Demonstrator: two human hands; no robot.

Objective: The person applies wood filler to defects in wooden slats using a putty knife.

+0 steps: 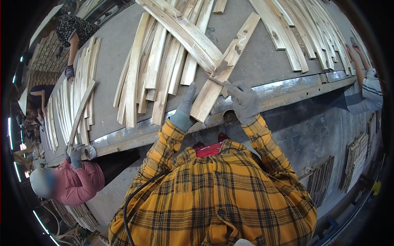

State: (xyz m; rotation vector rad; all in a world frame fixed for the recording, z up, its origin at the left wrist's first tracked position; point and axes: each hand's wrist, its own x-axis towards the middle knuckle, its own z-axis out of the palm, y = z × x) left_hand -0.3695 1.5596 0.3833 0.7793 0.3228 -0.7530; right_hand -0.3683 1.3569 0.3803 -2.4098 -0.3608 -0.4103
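A wooden board with dark patches lies slanted across the table edge. My left hand, in a grey glove, is at its near end, with the thumb side along the board's left edge. On the right, my gloved right hand is closed on a thin tool, whose tip rests on the board's face. The board's far part touches or overlaps the end of another pair of boards.
Loose boards lie to the left, and more at the upper right. A small can hangs at the table edge. Co-workers stand at the left in a pink top, at the upper left and at the right.
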